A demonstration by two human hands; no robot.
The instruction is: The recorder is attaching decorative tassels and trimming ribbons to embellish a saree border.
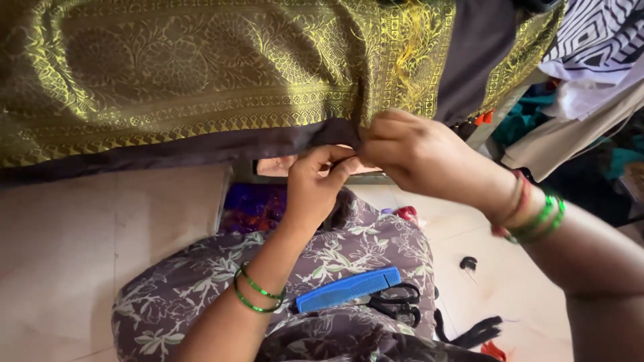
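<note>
Head-camera view, looking down: a gold brocade cloth (pixel 201 74) with a dark brown border is draped across the far part of the scene, and its lower edge is worked on by both hands. The left hand (pixel 315 184) is raised from below, its fingers closed in a pinch on the brown border near the middle of the picture. The right hand (pixel 419 154) is brought in from the right and is closed as well, its fingertips pressed against the same spot of the border, touching the left hand's fingertips. What exactly is held between them cannot be told, since the fingers hide it. Green bangles (pixel 258 291) are worn on the left wrist, and green and red bangles (pixel 533 214) on the right wrist. On the lap, which is covered by a floral-printed garment (pixel 349 248), a blue comb (pixel 349 288) is laid near the viewer, with black-handled scissors (pixel 396 305) just beside it on the right. Black thread scraps (pixel 473 332) are scattered on the pale floor (pixel 67 255) to the right. Folded fabrics (pixel 597 60) are piled at the far right.
</note>
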